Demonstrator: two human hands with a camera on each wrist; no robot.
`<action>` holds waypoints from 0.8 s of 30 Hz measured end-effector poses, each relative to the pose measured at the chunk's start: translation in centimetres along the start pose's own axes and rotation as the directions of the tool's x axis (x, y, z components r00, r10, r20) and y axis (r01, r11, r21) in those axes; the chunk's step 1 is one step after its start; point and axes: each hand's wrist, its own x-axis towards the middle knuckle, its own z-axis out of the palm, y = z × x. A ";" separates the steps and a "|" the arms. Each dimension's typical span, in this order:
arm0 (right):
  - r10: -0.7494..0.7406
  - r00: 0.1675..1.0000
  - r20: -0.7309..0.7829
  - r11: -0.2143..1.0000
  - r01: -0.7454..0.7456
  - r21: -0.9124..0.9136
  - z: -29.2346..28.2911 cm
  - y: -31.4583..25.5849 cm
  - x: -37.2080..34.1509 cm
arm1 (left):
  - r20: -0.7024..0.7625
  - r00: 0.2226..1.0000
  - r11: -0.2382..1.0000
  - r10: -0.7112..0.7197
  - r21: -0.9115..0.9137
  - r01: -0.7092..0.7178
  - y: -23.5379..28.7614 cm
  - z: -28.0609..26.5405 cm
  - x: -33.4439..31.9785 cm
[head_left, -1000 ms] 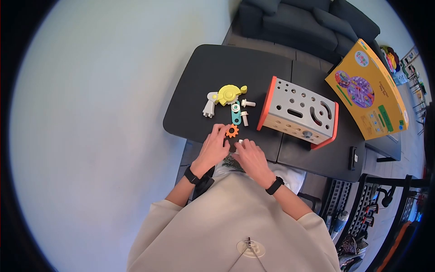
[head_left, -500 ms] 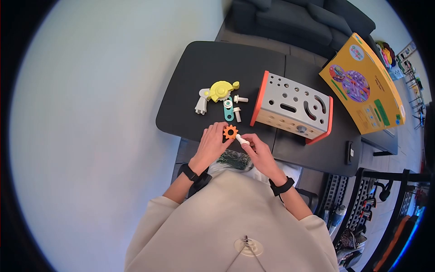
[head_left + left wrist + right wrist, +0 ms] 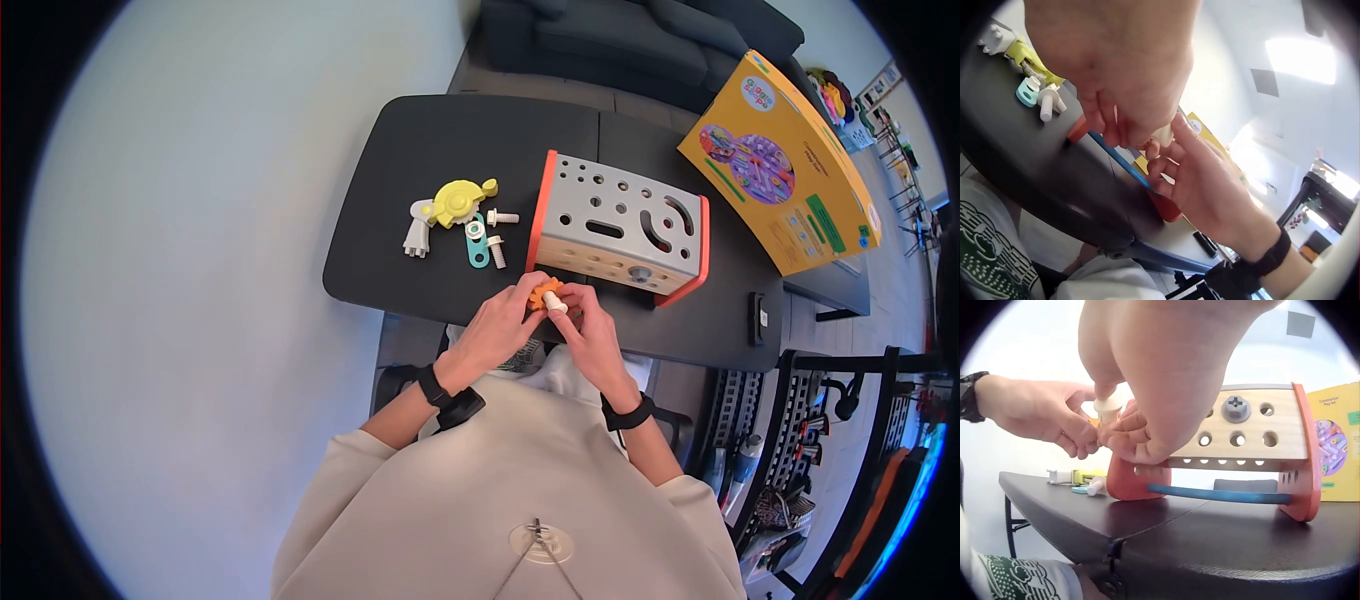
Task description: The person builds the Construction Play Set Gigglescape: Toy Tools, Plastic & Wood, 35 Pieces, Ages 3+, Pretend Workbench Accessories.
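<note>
Over the near table edge, my left hand (image 3: 495, 330) grips a small orange toothed gear (image 3: 540, 295) between thumb and fingers. My right hand (image 3: 597, 345) pinches a white plastic bolt (image 3: 556, 304), which overlaps the gear in the head view. From the right wrist, the bolt's wide head (image 3: 1109, 406) shows between the fingertips, with the gear mostly hidden. Fingers of both hands meet around the two pieces. To their left lie a teal strip (image 3: 479, 254) with a white nut (image 3: 475, 231), and two more white bolts (image 3: 497, 254).
A toy workbench (image 3: 605, 205) with red ends and a grey screw (image 3: 1235, 409) stands just beyond my hands. Yellow (image 3: 458, 203) and white (image 3: 418, 228) toy pieces lie at left. A yellow carton (image 3: 780, 165) and small black object (image 3: 757, 318) are at right.
The orange gear has been lifted from near the table edge and moved right. My right hand has brought the white bolt up against it. The head view has shifted slightly.
</note>
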 end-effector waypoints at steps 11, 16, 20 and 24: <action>-0.050 0.988 -0.147 0.996 0.039 -0.077 -2.6 0.8 -1.0 | 0.055 0.998 0.979 -0.008 -0.203 0.020 1.5 1.3 2.2; -0.042 0.990 -0.137 0.996 0.030 -0.083 -2.9 0.9 -1.1 | 0.077 0.997 0.985 0.023 -0.174 -0.010 2.1 1.3 3.0; -0.060 0.985 -0.164 0.998 0.053 -0.042 -2.5 0.7 -1.0 | 0.082 0.996 0.991 0.043 -0.132 -0.032 2.7 0.9 3.2; -0.020 0.980 -0.200 0.999 0.014 -0.033 -2.6 0.7 -0.8 | 0.071 0.993 0.995 0.099 0.002 -0.100 3.2 0.1 3.3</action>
